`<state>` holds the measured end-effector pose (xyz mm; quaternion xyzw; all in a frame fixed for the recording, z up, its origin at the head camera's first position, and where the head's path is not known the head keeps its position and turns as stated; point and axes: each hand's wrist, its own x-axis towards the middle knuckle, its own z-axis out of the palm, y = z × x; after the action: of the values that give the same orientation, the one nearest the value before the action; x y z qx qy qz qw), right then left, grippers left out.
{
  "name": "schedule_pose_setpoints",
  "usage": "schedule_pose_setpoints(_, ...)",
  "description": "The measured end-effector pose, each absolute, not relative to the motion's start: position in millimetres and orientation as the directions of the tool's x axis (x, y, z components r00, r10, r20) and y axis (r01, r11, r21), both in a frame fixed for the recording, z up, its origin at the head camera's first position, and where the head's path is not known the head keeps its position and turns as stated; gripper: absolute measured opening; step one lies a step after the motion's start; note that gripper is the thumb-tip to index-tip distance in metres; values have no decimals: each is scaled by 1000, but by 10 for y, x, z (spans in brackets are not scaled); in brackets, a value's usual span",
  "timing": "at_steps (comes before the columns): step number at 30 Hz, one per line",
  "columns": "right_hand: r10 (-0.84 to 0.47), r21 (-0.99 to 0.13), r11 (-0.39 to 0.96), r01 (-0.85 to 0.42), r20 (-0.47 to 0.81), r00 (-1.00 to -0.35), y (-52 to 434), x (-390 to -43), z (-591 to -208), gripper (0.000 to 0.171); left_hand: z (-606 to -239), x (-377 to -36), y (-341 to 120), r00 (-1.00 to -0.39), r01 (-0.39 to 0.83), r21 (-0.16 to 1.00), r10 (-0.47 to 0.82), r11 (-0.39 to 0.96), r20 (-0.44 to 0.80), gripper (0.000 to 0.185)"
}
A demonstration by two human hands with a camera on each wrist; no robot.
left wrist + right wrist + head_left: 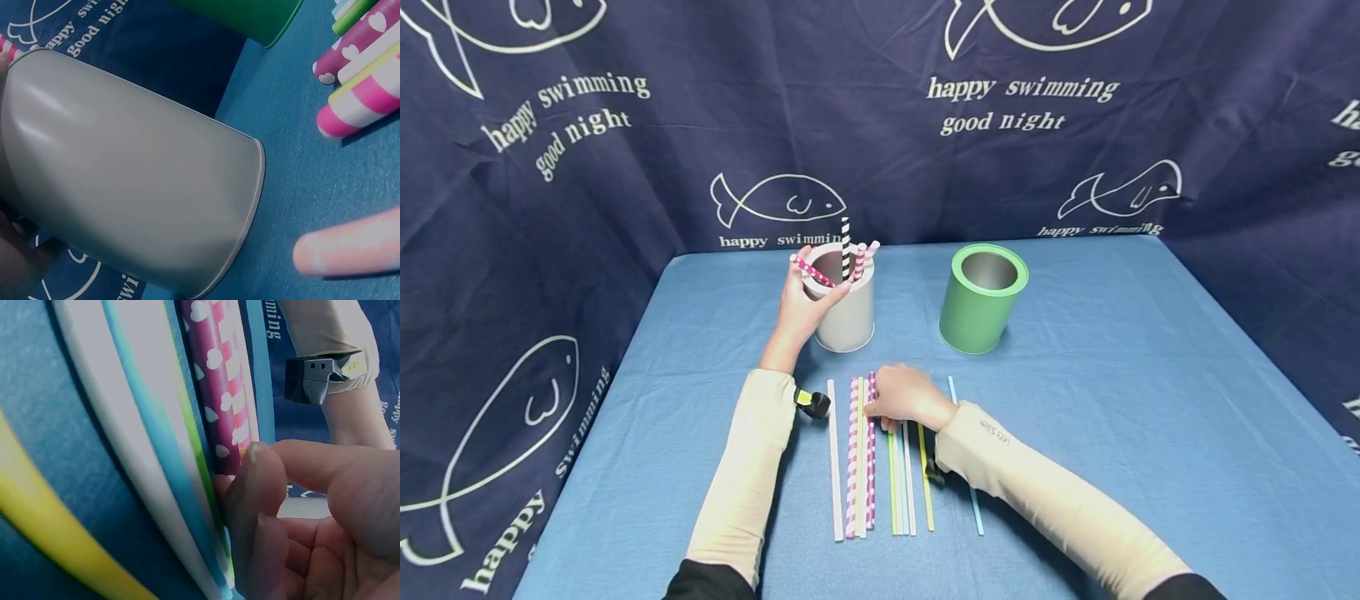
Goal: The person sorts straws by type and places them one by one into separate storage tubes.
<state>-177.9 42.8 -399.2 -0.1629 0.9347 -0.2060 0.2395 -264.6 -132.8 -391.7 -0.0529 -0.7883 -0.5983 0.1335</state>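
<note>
Nearest the camera: two cream sleeves, with small grey lettering on the right one, too small to make out for sure. Just beyond, a row of straws [880, 454] laid side by side on the blue tablecloth [1112, 400], running from six toward twelve o'clock: white, pink-striped, purple with white hearts [871, 454], green, light blue, yellow, and one blue straw apart at the three o'clock side.

Right hand [906, 397] resting on the far ends of the row, fingers [250, 506] curled and closing on the tip of the purple heart straw [215, 387], seen close up in the right wrist view; a pinch apparently forming, no lift yet.

Left hand [801, 307] wrapped round the rim of the white cup [846, 310] at eleven o'clock from the row, also pinning a pink patterned straw [811, 271] across the cup's mouth. More straws upright inside, one black-and-white striped [845, 247]. Green cup [981, 298] at one o'clock, untouched.

Handling, as a judgement: probably paper straws, very light, stiff along the length yet easily crushed or kinked, and prone to roll. Best taken by a gentle fingertip pinch near one end, then tilted up. Cup likely light and easily tipped, hence worth steadying.

Readable on the navy backdrop [1022, 104]: "happy swimming good night", repeated beside fish outlines.
</note>
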Motion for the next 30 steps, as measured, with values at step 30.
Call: schedule_pose_setpoints(30,-307,-861,508,-42,-135,-942,753,-1860,-3832,13,-3932,-2659,-1335,-953,268,927,-67,262,295,86)
